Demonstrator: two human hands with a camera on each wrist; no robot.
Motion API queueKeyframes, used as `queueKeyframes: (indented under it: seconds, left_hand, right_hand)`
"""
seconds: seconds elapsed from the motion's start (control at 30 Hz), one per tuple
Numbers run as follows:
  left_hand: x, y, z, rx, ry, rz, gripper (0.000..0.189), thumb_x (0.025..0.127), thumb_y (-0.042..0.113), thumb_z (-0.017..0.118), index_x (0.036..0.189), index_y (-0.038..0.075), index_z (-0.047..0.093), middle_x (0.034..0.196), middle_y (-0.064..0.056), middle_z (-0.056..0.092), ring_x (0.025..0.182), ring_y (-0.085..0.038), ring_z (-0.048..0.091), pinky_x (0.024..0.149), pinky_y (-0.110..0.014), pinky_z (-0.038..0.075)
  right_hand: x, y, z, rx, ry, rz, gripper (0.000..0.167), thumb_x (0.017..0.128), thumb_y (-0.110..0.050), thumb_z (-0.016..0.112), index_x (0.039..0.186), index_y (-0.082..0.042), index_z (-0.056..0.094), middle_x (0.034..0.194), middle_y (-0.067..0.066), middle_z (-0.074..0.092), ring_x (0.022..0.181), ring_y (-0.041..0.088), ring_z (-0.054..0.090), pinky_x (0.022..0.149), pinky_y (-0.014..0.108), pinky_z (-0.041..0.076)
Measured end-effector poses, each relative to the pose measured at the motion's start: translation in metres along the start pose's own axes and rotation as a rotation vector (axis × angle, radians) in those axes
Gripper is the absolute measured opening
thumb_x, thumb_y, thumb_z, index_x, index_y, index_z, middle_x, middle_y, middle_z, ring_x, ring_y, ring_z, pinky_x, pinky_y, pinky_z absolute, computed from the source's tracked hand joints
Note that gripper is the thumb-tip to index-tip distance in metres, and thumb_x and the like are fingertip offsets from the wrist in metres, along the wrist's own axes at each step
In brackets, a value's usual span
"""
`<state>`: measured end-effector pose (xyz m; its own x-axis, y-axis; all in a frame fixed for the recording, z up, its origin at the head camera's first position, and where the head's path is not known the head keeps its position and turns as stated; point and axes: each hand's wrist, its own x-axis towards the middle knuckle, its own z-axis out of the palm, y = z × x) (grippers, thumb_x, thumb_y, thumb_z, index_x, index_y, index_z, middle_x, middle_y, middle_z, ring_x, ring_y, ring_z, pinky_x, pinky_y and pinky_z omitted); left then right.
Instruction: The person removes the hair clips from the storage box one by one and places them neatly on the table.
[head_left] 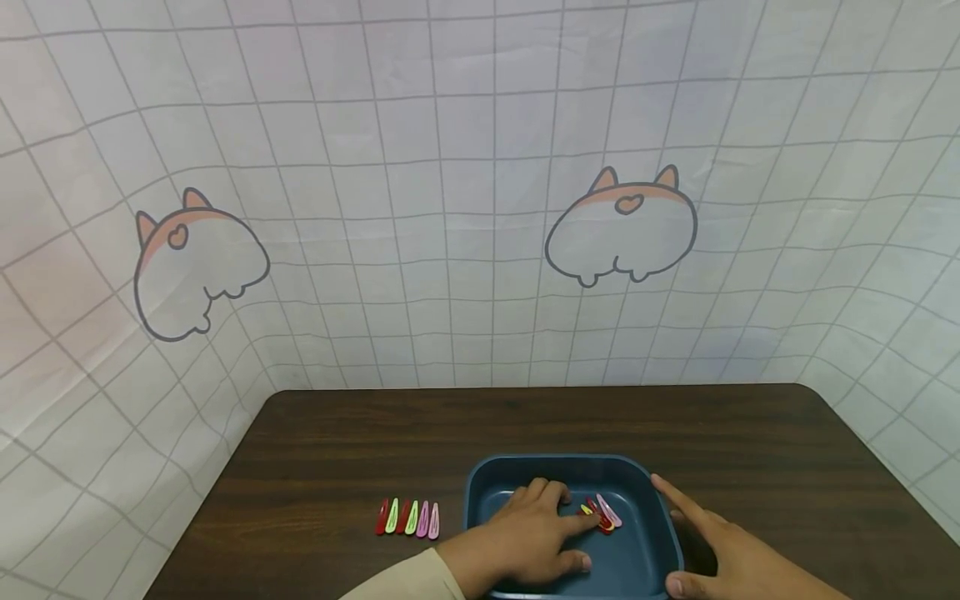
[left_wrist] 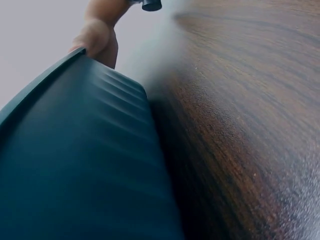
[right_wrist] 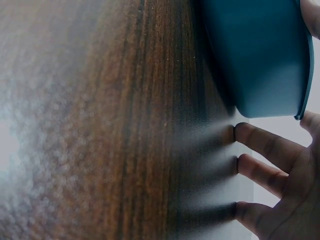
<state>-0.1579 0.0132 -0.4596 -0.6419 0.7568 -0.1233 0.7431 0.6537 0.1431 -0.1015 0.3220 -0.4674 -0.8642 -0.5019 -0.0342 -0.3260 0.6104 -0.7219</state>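
Note:
In the head view my left hand reaches over the near left side of a dark blue plastic tray. Its index finger points right and touches a small cluster of snap hair clips, red, yellow and pink, on the tray floor. The thumb is spread apart from the fingers. At the tray's right side, my right hand rests its index fingertip by the far corner and its thumb on the near rim. In the right wrist view, its other fingers reach down to the tabletop beside the tray.
Left of the tray, several snap hair clips in red, light green and pink lie in a neat row. They rest on a dark wood-grain table. A white gridded curtain with cartoon prints hangs behind the table and along both sides.

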Motion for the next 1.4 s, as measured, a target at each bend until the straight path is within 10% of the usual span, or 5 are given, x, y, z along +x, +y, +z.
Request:
queueKeyframes:
  seconds: [0.6,0.97,1.4]
  left_hand:
    - [-0.002,-0.011,0.001,-0.114,0.106,0.026,0.036,0.096,0.054,0.065,0.13,0.043,0.069,0.134,0.003,0.055,0.119,-0.014,0.045,0.101,-0.037,0.042]
    - [0.001,-0.008,-0.001,-0.108,0.186,-0.074,0.027,0.091,0.049,0.075,0.107,0.028,0.077,0.109,0.01,0.057,0.099,-0.008,0.047,0.088,-0.029,0.047]
    - [0.006,-0.007,0.002,-0.071,0.137,-0.111,0.046,0.089,0.058,0.073,0.127,0.031,0.072,0.108,0.009,0.056,0.098,-0.009,0.045,0.09,-0.029,0.046]
  right_hand:
    - [0.001,0.001,0.003,-0.016,0.007,-0.005,0.094,0.097,-0.032,0.07,0.166,-0.025,0.007,0.152,0.024,0.046,0.126,0.045,0.054,0.08,0.07,0.05]
    - [0.0,0.0,0.001,-0.007,0.003,0.001,0.094,0.098,-0.031,0.07,0.166,-0.026,0.005,0.153,0.022,0.044,0.127,0.044,0.053,0.08,0.064,0.053]
    - [-0.002,-0.001,0.0,-0.027,0.023,-0.012,0.095,0.097,-0.033,0.071,0.166,-0.023,0.007,0.15,0.021,0.047,0.128,0.034,0.054,0.08,0.062,0.053]
